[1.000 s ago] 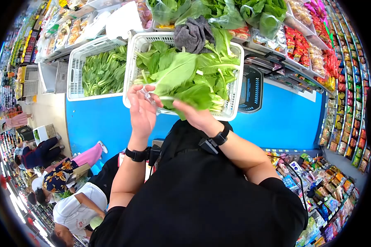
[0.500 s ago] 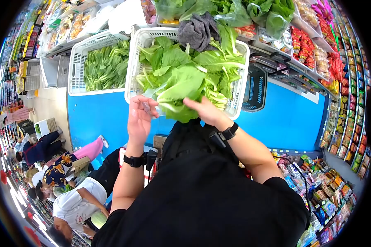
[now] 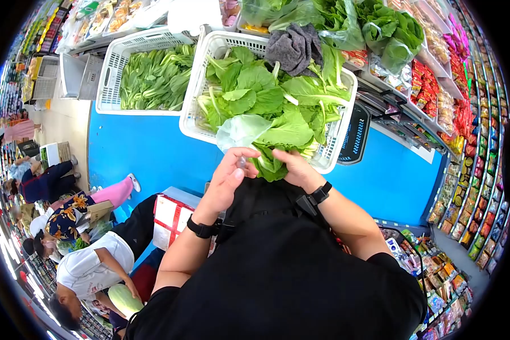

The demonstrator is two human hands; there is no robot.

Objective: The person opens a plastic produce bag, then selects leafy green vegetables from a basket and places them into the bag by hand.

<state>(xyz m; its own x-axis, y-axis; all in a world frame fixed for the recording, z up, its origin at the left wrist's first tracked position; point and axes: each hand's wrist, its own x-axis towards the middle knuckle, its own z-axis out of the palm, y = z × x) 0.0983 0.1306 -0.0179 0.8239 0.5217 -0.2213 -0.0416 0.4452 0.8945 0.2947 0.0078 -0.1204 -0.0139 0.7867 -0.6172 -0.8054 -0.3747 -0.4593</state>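
A bunch of leafy greens [image 3: 286, 133] is held at the near edge of a white plastic basket [image 3: 188, 113], its leaf tips pointing down toward my body. My right hand [image 3: 296, 170] grips its right side, thumb on top and other fingers hidden underneath. My left hand [image 3: 229, 177] is on the left with curled fingers, pinching thin clear plastic. That plastic belongs to a bag [image 3: 241, 131] lying against the bunch. More loose greens [image 3: 249, 85] fill the basket behind. A dark grey cloth [image 3: 294, 48] rests crumpled on them at the back.
A second white basket [image 3: 110, 85] of slim green vegetables stands to the left. Bagged greens [image 3: 394, 34] and red snack packs [image 3: 425, 85] line the back. A black scale-like panel [image 3: 355, 133] is right of the basket. People stand at left, one holding a pale melon-like item [image 3: 124, 300].
My left hand has moved right and down, closer to the bunch. The bunch is lower and turned, and the clear bag now shows beside it. The whole view has shifted slightly.
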